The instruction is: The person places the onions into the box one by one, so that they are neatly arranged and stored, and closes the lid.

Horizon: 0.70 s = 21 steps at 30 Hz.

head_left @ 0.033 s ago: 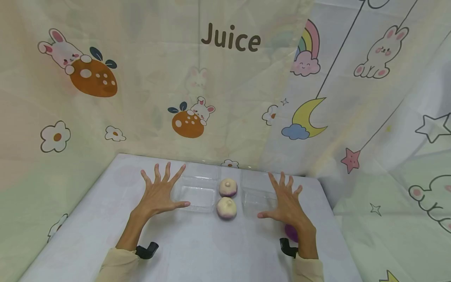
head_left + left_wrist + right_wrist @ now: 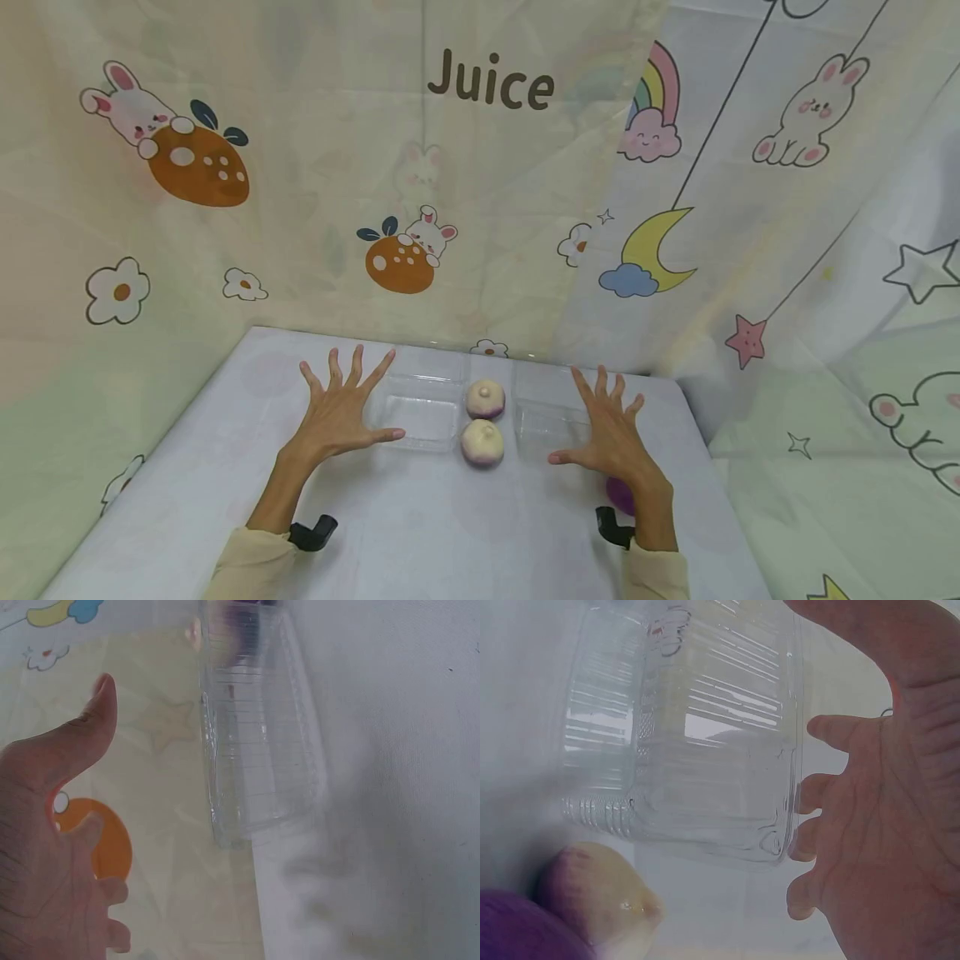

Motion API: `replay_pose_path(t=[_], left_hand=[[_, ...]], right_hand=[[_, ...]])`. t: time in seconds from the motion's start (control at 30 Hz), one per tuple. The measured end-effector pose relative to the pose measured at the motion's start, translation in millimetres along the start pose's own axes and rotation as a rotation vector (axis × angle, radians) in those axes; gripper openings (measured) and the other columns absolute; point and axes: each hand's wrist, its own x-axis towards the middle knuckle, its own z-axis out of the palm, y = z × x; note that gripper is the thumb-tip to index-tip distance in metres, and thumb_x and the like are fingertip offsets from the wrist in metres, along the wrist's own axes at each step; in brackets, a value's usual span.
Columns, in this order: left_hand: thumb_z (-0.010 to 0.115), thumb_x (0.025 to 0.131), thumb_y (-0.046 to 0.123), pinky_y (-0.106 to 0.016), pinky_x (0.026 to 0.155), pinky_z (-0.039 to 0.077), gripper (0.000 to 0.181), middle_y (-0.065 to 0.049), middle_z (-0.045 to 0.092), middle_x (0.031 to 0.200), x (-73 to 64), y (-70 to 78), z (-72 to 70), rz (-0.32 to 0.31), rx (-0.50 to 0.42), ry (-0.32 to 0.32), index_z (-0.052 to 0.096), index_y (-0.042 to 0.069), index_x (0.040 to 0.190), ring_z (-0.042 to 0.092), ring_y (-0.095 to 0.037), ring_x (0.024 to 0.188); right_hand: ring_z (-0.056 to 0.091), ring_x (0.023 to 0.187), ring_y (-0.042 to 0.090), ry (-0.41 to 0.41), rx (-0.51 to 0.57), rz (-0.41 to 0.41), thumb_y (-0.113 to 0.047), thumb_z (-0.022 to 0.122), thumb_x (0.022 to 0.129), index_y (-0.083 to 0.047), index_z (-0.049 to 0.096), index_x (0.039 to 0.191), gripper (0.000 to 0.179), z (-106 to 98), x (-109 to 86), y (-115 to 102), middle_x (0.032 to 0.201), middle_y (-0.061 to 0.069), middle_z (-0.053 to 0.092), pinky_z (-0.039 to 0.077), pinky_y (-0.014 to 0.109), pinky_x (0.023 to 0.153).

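My left hand hovers with its fingers spread wide beside a clear plastic box with its lid raised at the back. My right hand is spread likewise, partly in front of a second clear box. Both hands are empty. Between the boxes sit two round, turnip-like vegetables, a rear one and a front one, cream on top and purple below. A purple round thing is partly hidden by my right wrist. In the right wrist view, a cream-and-purple vegetable lies beside a purple one.
Everything stands on a white-covered table. Behind it and at both sides hangs a printed curtain, close to the table's back edge. Black curved pieces are fixed at both wrists.
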Motion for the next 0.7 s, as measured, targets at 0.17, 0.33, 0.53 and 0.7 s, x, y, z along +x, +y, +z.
replay_pose_path(t=[0.17,0.33,0.53,0.7], left_hand=[[0.078,0.073,0.084,-0.102,0.111,-0.004,0.126,-0.037,0.026,0.175,0.3,1.2,1.0,0.007,0.001,0.014,0.028,0.029,0.174,0.019,-0.077,0.154],[0.079,0.075,0.081,-0.101,0.113,-0.002,0.125,-0.036,0.023,0.176,-1.1,3.2,3.4,0.008,-0.018,0.016,0.024,0.031,0.175,0.019,-0.075,0.156],[0.074,0.09,0.073,-0.095,0.12,0.014,0.112,-0.032,0.023,0.178,-1.7,15.8,4.0,-0.048,-0.159,0.014,0.018,0.029,0.176,0.026,-0.065,0.16],[0.07,0.101,0.062,-0.075,0.105,0.052,0.084,-0.024,0.052,0.165,5.0,39.9,2.9,-0.114,-0.303,0.091,0.04,0.025,0.17,0.06,-0.054,0.139]], right_hand=[[0.003,0.157,0.077,0.012,0.01,-0.008,-0.07,0.1,0.058,-0.019,0.017,0.176,0.153,-0.6,-2.6,2.0,0.175,0.043,0.007,-0.001,0.101,0.112],[0.005,0.157,0.076,0.02,0.002,-0.001,-0.07,0.1,0.059,-0.021,0.015,0.177,0.153,-1.7,-6.8,3.8,0.175,0.043,0.008,0.003,0.101,0.112],[0.006,0.16,0.072,0.031,0.034,0.016,-0.067,0.1,0.062,-0.016,0.019,0.176,0.148,-6.8,-13.5,10.0,0.176,0.041,0.008,0.005,0.099,0.115],[0.007,0.162,0.068,0.029,0.095,0.047,-0.062,0.1,0.066,-0.012,0.021,0.175,0.144,-14.5,-19.4,16.5,0.177,0.039,0.01,0.005,0.095,0.119]])
